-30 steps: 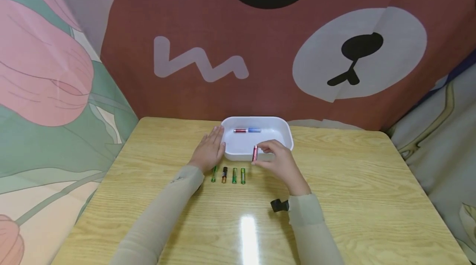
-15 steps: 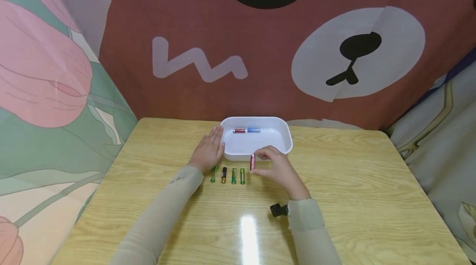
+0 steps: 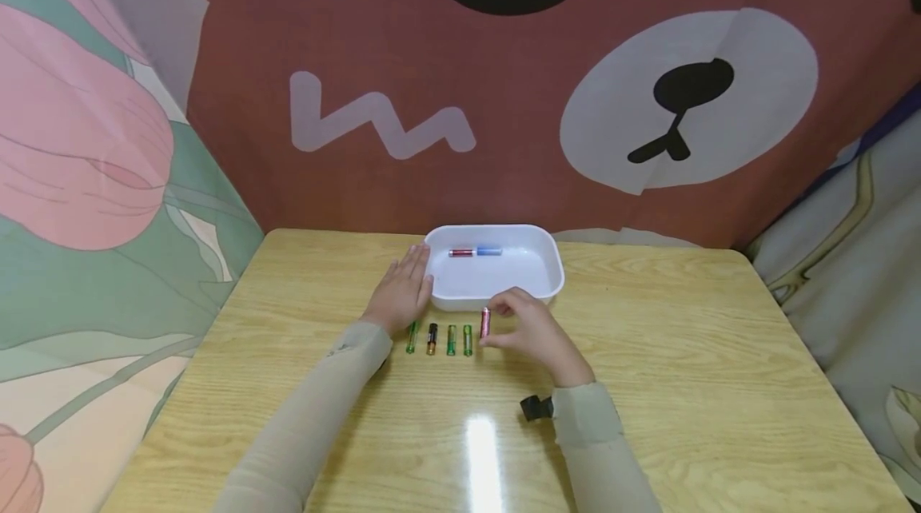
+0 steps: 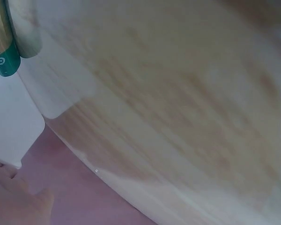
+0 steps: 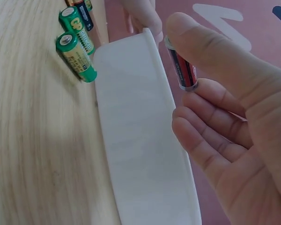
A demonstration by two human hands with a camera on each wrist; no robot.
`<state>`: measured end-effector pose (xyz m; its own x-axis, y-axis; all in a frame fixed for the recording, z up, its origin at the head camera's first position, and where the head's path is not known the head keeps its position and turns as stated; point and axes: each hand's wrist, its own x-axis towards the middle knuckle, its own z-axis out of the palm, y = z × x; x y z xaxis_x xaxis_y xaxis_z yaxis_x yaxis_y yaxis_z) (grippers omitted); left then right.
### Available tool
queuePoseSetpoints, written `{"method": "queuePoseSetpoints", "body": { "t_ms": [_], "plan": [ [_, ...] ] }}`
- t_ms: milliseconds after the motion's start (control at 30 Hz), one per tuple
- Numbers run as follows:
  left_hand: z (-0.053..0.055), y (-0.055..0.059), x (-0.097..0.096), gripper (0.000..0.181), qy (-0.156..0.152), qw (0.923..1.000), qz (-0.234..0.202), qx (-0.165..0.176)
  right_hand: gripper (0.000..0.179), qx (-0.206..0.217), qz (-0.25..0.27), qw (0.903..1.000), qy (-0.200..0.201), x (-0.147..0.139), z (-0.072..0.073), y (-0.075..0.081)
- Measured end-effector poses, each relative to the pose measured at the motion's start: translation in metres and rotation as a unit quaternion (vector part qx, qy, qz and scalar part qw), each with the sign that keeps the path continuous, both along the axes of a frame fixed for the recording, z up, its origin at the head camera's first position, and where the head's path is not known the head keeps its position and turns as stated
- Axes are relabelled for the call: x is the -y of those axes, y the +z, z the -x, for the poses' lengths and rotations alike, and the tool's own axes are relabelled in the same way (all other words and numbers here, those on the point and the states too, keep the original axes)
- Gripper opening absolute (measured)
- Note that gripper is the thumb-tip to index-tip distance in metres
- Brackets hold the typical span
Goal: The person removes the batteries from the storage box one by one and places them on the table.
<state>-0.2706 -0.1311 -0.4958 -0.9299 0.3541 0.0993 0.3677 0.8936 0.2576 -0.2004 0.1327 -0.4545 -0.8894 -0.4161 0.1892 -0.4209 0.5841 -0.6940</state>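
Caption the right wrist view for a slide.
A right hand pinches a red-and-black cylindrical battery near a white oblong plastic tray on a wood-grain table.

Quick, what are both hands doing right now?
Left hand: open, fingers straight, against the side of the white tray.
Right hand: holding a red battery, pinched between thumb and fingers.

The right hand (image 5: pixel 257 140) pinches a red-and-black battery (image 5: pixel 183 70) by its ends near the rim of a white tray (image 5: pixel 136 117). Beside the tray's far end, on the wooden table (image 5: pixel 37 150), are two green batteries (image 5: pixel 77 58) and a black battery (image 5: pixel 84 15). The left hand (image 5: pixel 143 14), partly cropped, seems to touch that end.
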Motion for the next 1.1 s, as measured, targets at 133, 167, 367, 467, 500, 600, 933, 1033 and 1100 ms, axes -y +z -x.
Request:
{"method": "queuePoseSetpoints", "body": {
  "t_ms": [133,167,367,467,500,600,933,1033,1100],
  "plan": [
    [-0.001,0.002,0.0,0.064,0.001,1.0,0.002,0.002,0.05,0.025,-0.008,0.9996,-0.007,0.0,-0.001,-0.005],
    [-0.001,0.002,-0.001,0.064,0.002,1.0,0.002,0.003,0.05,0.029,-0.007,0.9995,-0.007,0.0,-0.001,-0.006],
    [-0.002,0.005,-0.001,0.063,0.002,0.9999,0.002,0.011,0.046,0.034,0.003,0.9994,-0.009,-0.001,-0.003,-0.014],
    [-0.002,0.005,-0.001,0.063,0.001,0.9999,0.001,0.011,0.044,0.03,0.0,0.9995,-0.013,-0.001,-0.003,-0.018],
    [-0.002,0.005,0.0,0.063,0.001,0.9999,0.003,0.011,0.043,0.027,-0.002,0.9995,-0.015,0.0,-0.003,-0.019],
    [-0.002,0.005,0.0,0.064,0.0,0.9999,0.006,0.009,0.042,0.021,-0.006,0.9995,-0.024,0.001,-0.002,-0.022],
    [-0.002,0.003,0.0,0.064,-0.001,1.0,-0.003,0.0,0.046,0.037,-0.012,0.998,-0.049,0.006,-0.001,-0.031],
    [-0.002,0.002,0.0,0.064,0.0,1.0,0.0,-0.002,0.045,0.047,-0.014,0.9975,-0.051,0.007,0.0,-0.034],
    [-0.002,0.003,0.0,0.064,0.0,1.0,-0.003,-0.001,0.046,0.051,-0.014,0.9973,-0.051,0.007,0.0,-0.035]
  ]
}}
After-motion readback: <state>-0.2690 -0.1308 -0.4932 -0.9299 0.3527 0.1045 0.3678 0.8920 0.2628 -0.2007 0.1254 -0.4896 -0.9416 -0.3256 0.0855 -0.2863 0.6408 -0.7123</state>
